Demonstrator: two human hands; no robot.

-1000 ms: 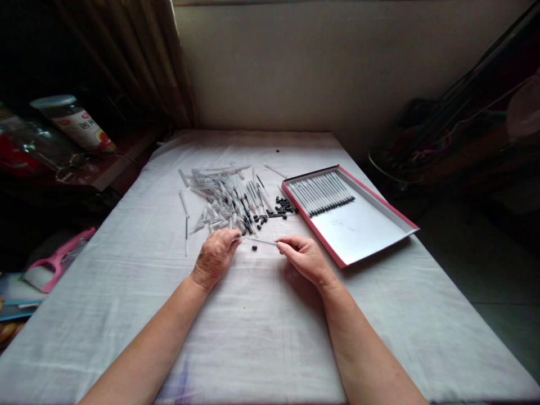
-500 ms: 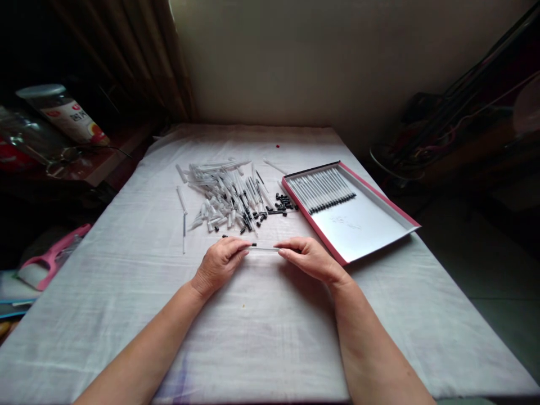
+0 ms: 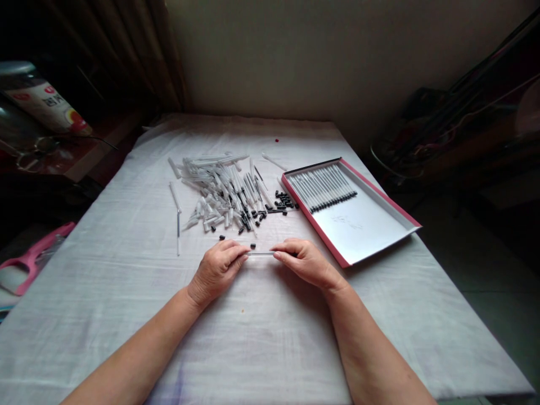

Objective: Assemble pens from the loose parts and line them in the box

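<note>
My left hand (image 3: pixel 216 269) and my right hand (image 3: pixel 304 262) pinch the two ends of one clear pen barrel (image 3: pixel 260 253) just above the white cloth. Fingers of both hands are closed on it. A small black cap (image 3: pixel 252 246) lies on the cloth right behind the barrel, and another black cap (image 3: pixel 221 238) lies by my left fingers. Further back is a heap of clear pen barrels and black parts (image 3: pixel 223 191). A shallow pink-edged box lid (image 3: pixel 371 225) to the right holds a row of finished pens (image 3: pixel 323 188).
The table is covered with a white cloth (image 3: pixel 253 326). Loose barrels (image 3: pixel 178 216) lie left of the heap. A jar (image 3: pixel 40 101) stands on a dark shelf at the left, with a pink object (image 3: pixel 29 261) below. Dark clutter fills the right side.
Both hands drew closer together along the barrel, so less of it shows between them. The view shifted slightly, moving objects left and up.
</note>
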